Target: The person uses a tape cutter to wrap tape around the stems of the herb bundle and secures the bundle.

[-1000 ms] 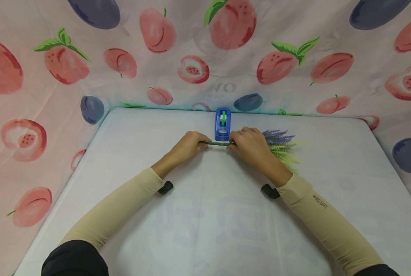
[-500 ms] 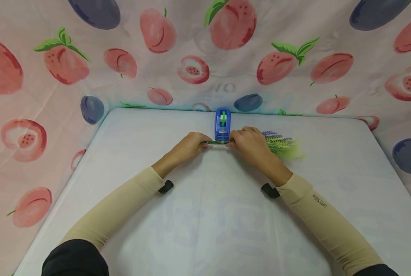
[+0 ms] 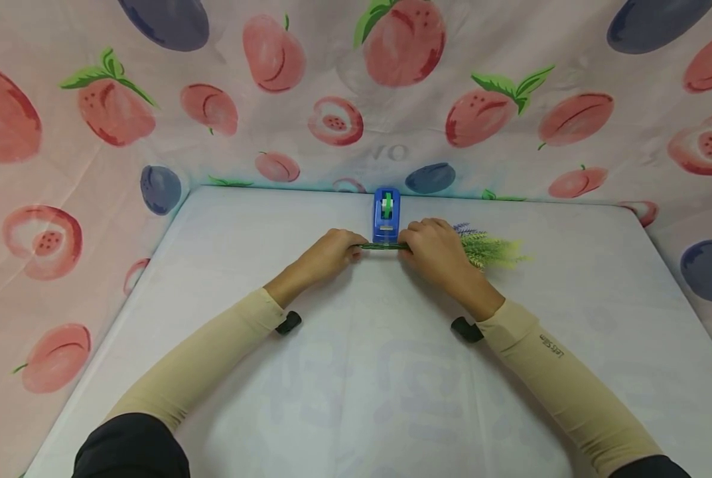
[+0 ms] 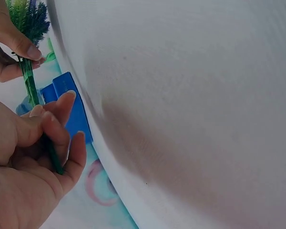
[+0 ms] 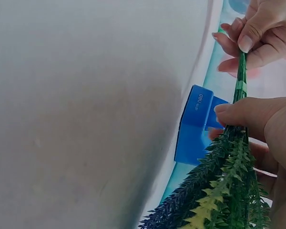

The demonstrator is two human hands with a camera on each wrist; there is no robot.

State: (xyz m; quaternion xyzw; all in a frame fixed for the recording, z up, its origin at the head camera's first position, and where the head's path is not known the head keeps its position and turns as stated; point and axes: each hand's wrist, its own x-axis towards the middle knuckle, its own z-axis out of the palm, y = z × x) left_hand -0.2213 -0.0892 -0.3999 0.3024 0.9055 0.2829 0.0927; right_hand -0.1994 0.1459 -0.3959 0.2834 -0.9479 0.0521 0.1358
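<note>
A bunch of artificial lavender (image 3: 492, 250) with purple and yellow-green heads is held level above the table, its heads pointing right. My left hand (image 3: 332, 255) pinches the green stems (image 4: 30, 83) near their lower end. Just below the heads, my right hand (image 3: 436, 255) grips the same stems between thumb and fingers. Between the hands, a pale green band (image 5: 240, 86) circles the stems. Right behind them stands a blue tape dispenser (image 3: 386, 216) with a green core. My right hand hides part of the bunch in the head view.
The white-covered table (image 3: 356, 372) reaches to a fruit-printed cloth (image 3: 332, 79) at the back and left. A dark wrist camera (image 3: 288, 323) sits at the left sleeve, another black camera (image 3: 466, 330) at the right.
The bunch has turned about its stems: fewer purple heads and more yellow-green ones show beside my right hand. Both hands stay nearly in place, and the dispenser has not moved.
</note>
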